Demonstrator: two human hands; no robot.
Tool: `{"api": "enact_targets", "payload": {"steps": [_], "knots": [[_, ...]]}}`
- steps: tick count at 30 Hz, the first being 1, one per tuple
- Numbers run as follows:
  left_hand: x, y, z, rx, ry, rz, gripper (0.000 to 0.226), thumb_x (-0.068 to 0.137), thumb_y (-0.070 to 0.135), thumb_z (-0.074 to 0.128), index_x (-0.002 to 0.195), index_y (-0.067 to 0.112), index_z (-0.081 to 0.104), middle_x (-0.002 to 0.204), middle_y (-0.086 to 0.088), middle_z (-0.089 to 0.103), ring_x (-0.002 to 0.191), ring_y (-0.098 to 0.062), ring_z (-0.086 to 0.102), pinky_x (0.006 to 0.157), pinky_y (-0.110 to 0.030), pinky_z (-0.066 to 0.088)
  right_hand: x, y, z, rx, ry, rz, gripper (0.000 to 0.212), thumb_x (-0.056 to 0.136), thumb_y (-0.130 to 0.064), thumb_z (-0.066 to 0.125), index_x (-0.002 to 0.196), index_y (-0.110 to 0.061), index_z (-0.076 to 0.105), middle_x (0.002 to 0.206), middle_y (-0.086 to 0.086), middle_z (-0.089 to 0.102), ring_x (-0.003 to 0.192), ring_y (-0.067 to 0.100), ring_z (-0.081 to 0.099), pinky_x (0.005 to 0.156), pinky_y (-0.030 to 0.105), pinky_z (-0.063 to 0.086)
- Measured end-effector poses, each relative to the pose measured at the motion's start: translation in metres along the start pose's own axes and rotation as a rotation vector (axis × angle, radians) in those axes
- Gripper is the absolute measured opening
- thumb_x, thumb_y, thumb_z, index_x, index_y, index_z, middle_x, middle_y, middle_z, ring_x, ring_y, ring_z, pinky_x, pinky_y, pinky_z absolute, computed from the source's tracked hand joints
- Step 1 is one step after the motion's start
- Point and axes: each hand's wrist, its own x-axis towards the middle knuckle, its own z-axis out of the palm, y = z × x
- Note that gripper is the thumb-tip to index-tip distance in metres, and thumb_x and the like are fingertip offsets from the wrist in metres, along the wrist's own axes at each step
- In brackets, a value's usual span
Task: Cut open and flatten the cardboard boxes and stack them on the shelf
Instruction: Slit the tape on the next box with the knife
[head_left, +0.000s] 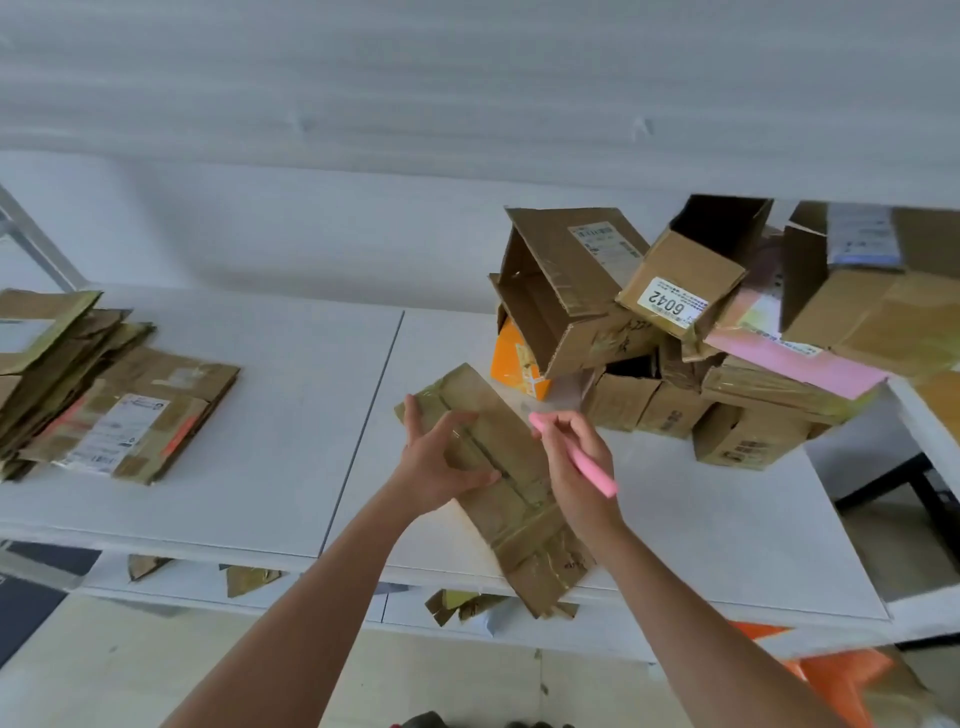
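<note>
So the box we were working on (498, 467) was lying flat on the white desk (291, 415), angled, with its near end hanging a bit over the front edge. It looked like thin, light corrugated card, stiff enough across the panels but floppy along the folds. There was glossy packing tape all over it, so we'd guess it was slippery under the skin wherever tape covered it.

Our left hand (441, 462) was spread across the upper half, fingers straight and pressing down, thumb out along the taped centre seam. Our right hand (571, 467) had its fingers curled around a pink cutter (576, 457), held like a pen with the tip near the seam. The blade itself was too small and blurred to make out, so no idea whether it was out or touching the tape.

For a grip, we'd say bare cardboard at the long edges was the better bet, not the taped strip.

The flattened stack (104, 395) sat well apart on the left, cut off by the frame edge, so no counting it. The pile of uncut boxes (675, 332) on the right was a jumble too, partly out of frame, with an orange box (514, 358) half buried behind. Some scraps (249, 579) peeked out from under the desk, mostly hidden.
</note>
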Motion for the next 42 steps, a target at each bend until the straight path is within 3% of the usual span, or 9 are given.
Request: {"api": "enact_targets", "payload": {"steps": [3,6,9,13,15,19,29,34,42], "knots": [[-0.006,-0.005,-0.018,-0.104,0.069,-0.012,0.063,0.073,0.02,0.086,0.126,0.032,0.055,0.158,-0.004,0.002,0.145,-0.019,0.02,0.097,-0.019,0.036,-0.017,0.003,0.009,0.049,-0.018,-0.03,0.009,0.099,-0.011,0.056,0.101,-0.015,0.064,0.097,-0.007,0.072,0.094,0.01,0.069,0.077,0.021,0.055],[-0.009,-0.015,-0.028,-0.166,0.157,-0.029,0.062,0.074,0.012,0.084,0.129,0.018,0.057,0.151,-0.002,0.022,0.132,-0.019,0.038,0.096,-0.024,0.041,-0.024,-0.001,0.014,0.104,-0.03,-0.026,0.014,0.098,-0.016,0.058,0.104,-0.026,0.066,0.102,-0.001,0.073,0.101,0.018,0.069,0.08,0.025,0.056],[-0.011,-0.017,-0.022,-0.072,0.168,-0.027,0.068,0.075,0.022,0.084,0.136,0.021,0.052,0.157,0.003,0.018,0.125,-0.01,0.04,0.095,-0.02,0.035,-0.006,-0.01,0.027,0.149,-0.023,-0.046,0.009,0.097,-0.01,0.059,0.103,-0.015,0.064,0.106,0.002,0.073,0.103,0.019,0.07,0.083,0.027,0.057],[-0.005,-0.013,-0.008,-0.002,0.198,-0.017,0.074,0.077,0.036,0.081,0.142,0.024,0.048,0.163,0.009,0.014,0.137,-0.013,0.04,0.099,-0.024,0.037,0.036,-0.018,0.057,0.174,-0.079,0.023,0.008,0.094,-0.003,0.062,0.102,-0.006,0.061,0.104,0.008,0.072,0.1,0.022,0.07,0.088,0.033,0.057],[-0.004,-0.014,-0.007,0.007,0.207,-0.004,0.075,0.076,0.039,0.081,0.142,0.023,0.048,0.163,0.009,0.016,0.136,-0.014,0.042,0.1,-0.026,0.039,0.048,-0.014,0.069,0.181,-0.069,0.082,0.001,0.095,-0.003,0.06,0.095,-0.002,0.059,0.091,0.01,0.073,0.085,0.016,0.071,0.08,0.029,0.057],[-0.006,-0.025,-0.008,-0.114,0.151,0.044,0.066,0.082,0.03,0.077,0.14,0.022,0.048,0.162,0.014,0.016,0.138,-0.011,0.039,0.105,-0.032,0.043,0.052,0.002,0.074,0.071,0.003,0.109,0.019,0.099,-0.013,0.057,0.08,-0.011,0.054,0.071,0.005,0.07,0.064,0.009,0.066,0.062,0.02,0.051],[-0.003,-0.031,-0.01,-0.262,0.104,0.046,0.05,0.088,0.021,0.072,0.134,0.021,0.053,0.161,0.017,0.016,0.142,-0.009,0.031,0.11,-0.039,0.041,0.054,0.012,0.074,-0.117,-0.056,-0.026,0.014,0.099,-0.008,0.055,0.086,-0.008,0.049,0.092,-0.001,0.069,0.085,0.006,0.068,0.067,0.019,0.051],[-0.004,-0.032,-0.011,-0.278,0.098,0.054,0.05,0.088,0.02,0.072,0.134,0.019,0.053,0.161,0.016,0.015,0.143,-0.007,0.029,0.111,-0.039,0.04,0.053,0.012,0.076,-0.216,-0.101,-0.102,0.016,0.098,-0.012,0.058,0.084,-0.015,0.051,0.08,-0.013,0.063,0.074,0.0,0.063,0.059,0.01,0.043],[-0.005,-0.033,-0.013,-0.253,0.092,0.055,0.051,0.087,0.025,0.074,0.134,0.021,0.053,0.161,0.017,0.016,0.143,-0.006,0.028,0.112,-0.031,0.036,0.052,0.012,0.072,-0.301,-0.172,-0.168,0.016,0.096,-0.01,0.059,0.084,-0.013,0.049,0.072,-0.012,0.055,0.068,-0.001,0.058,0.054,0.007,0.039]]}}
